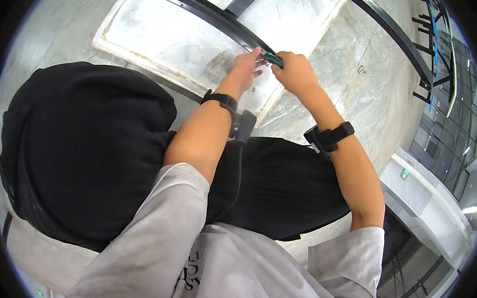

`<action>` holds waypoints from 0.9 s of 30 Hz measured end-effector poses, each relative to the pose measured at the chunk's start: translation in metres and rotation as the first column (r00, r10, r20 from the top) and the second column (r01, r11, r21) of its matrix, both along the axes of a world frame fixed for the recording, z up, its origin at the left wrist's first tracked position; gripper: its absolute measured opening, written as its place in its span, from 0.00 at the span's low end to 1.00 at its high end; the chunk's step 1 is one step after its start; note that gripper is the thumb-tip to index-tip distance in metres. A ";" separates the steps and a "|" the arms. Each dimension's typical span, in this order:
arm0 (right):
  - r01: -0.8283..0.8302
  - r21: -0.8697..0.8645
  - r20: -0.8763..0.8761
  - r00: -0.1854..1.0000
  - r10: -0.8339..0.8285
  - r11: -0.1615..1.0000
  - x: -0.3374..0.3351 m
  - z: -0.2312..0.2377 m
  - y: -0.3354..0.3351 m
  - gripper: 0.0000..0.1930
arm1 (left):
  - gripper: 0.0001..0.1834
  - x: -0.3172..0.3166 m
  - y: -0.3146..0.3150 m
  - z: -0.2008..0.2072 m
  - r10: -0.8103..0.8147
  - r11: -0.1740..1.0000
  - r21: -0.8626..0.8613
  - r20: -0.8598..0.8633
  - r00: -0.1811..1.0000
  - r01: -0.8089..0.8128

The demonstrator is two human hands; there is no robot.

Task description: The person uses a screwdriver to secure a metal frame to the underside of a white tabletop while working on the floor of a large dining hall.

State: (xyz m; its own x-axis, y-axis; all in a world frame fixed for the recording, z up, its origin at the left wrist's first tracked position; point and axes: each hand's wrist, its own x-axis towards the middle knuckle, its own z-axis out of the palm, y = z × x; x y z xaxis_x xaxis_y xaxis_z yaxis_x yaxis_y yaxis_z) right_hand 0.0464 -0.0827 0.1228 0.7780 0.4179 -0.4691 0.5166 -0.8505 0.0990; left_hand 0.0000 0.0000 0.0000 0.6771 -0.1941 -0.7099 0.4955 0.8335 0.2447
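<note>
A tool with a dark green handle is gripped in my right hand, its fingers wrapped around it. Whether it is a screwdriver I cannot tell, as the hand covers most of it. My left hand is beside the tool's tip, at the near end of a long black metal bar. Its fingers are curled in around a small shiny part there, too small to make out. The bar slants away to the upper left, and a black crosspiece joins it.
Beneath the bar lies a white, stained slab on the grey marbled floor. A curved black metal frame stands at the upper right, with more black framework beyond it. My knees, in black cloth, are close below the work.
</note>
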 end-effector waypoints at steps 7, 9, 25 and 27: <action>0.982 -0.132 -0.804 -0.028 -0.594 0.133 0.006 0.024 -0.011 0.16 | 0.11 0.002 -0.014 0.004 0.016 0.999 -0.037 0.005 1.000 -0.016; 0.972 -0.211 -0.852 -0.134 -0.505 0.100 0.008 0.020 -0.013 0.16 | 0.11 0.001 -0.014 0.005 0.006 0.999 -0.043 0.009 1.000 -0.006; 0.692 0.035 -0.473 0.647 -0.598 0.721 0.006 0.025 0.002 0.15 | 0.11 0.002 -0.011 0.007 0.010 0.999 -0.040 0.020 1.000 -0.009; 0.976 -0.031 -0.765 0.115 -0.634 0.214 0.004 0.032 0.003 0.15 | 0.11 0.002 -0.011 0.009 0.001 0.999 -0.035 0.005 1.000 0.000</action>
